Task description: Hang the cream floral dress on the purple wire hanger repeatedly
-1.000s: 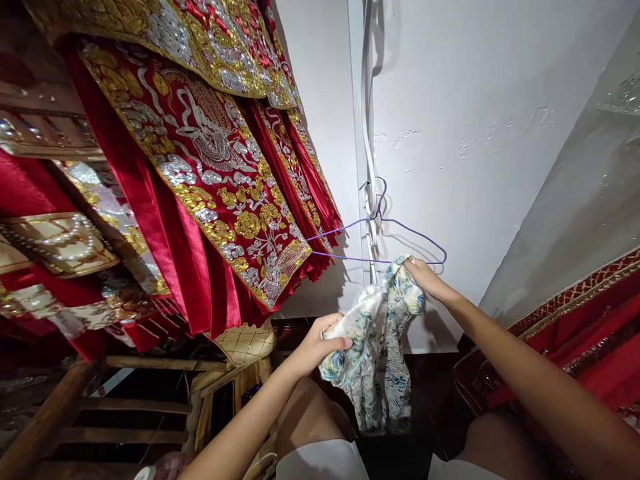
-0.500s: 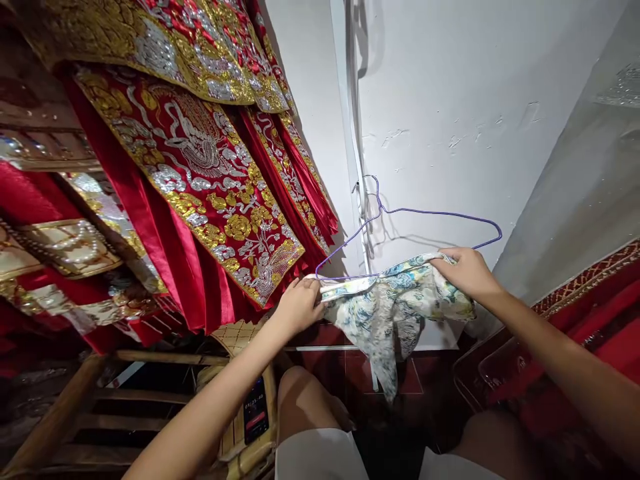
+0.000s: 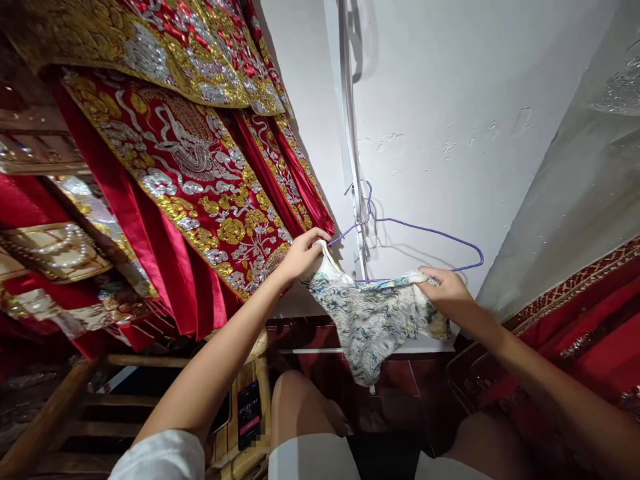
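A patterned garment [image 3: 373, 320] in white, blue and pale yellow hangs between my hands, its lower part bunched and drooping. My left hand [image 3: 306, 257] is closed on its upper left edge, at the left end of a purple wire hanger [image 3: 430, 230]. On the other side, my right hand [image 3: 443, 288] pinches the garment's upper right edge just below the hanger's right arm. The hanger's hook is up by a narrow white vertical strip [image 3: 349, 120] on the wall. My left fingers cover the hanger's left tip.
Red costumes with gold and silver embroidery [image 3: 220, 180] hang close on the left. Below them stands a bamboo chair [image 3: 125, 360] with a phone [image 3: 250, 413] on its slats. Red fabric [image 3: 600, 347] lies along the right, beside the white wall [image 3: 450, 80].
My left hand has risen with the garment's left edge, over the hanger's left end. The right hand and garment have shifted slightly left in view, and the cloth hangs more spread.
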Motion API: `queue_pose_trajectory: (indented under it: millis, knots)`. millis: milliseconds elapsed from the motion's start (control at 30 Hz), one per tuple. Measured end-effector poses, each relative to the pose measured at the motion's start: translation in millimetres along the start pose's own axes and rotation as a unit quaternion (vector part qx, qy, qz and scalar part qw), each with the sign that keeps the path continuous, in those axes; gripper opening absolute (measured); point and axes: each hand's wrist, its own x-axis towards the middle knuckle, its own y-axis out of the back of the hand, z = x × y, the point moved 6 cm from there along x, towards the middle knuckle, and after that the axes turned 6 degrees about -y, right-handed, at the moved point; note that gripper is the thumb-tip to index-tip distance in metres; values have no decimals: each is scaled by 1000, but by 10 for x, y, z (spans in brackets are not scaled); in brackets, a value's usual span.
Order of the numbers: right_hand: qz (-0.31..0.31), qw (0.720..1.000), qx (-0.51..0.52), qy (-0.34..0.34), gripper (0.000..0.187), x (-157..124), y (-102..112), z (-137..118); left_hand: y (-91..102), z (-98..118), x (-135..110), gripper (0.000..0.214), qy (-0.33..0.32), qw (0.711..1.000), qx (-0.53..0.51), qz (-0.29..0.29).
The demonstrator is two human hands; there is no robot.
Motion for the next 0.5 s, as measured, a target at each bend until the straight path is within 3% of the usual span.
queue_pose_trajectory:
  millis: [67,167,233,300,400,500]
  knots:
    - [28,999,-16,-20,34,-75,83,-4,-2,-115,15,21,61,995,-73,-18]
    - [109,993,-4,-39,85,-11,367,76,13,-241,-26,19,146,975,-162,-29]
    - [119,992,-9,-41,96,148,532,180,12,-264,-26,15,168,964,-201,-40]
    - [96,994,-15,-44,75,337,661,289,3,-266,13,7,173,956,-227,-64]
    - [39,998,22,-49,24,534,817,347,12,-299,91,8,183,938,-281,-88]
    - [-34,975,173,-132,26,553,807,314,-27,-361,114,22,174,920,-339,-94]
